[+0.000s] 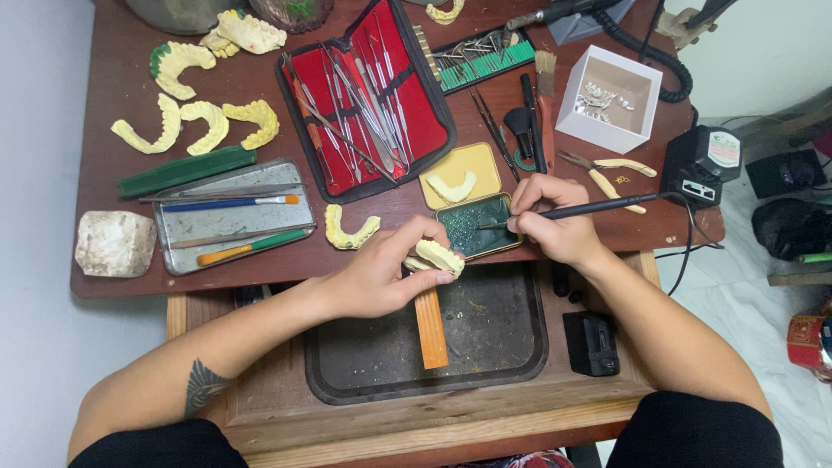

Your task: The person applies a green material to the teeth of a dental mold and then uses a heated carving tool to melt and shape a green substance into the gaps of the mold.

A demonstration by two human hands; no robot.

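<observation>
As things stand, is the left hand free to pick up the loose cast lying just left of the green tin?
Probably not yet. The left hand already grips a dental cast, so its fingers are occupied. The loose cast lies close by on the table, with nothing between them.

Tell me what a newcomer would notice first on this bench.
Likely the open red tool case at the top middle, lined with thin metal picks. Next, the pale yellow tooth casts scattered at the upper left. At the centre, the left hand holds another tooth cast, while the right hand dips a black tool into a small green tin.
</observation>
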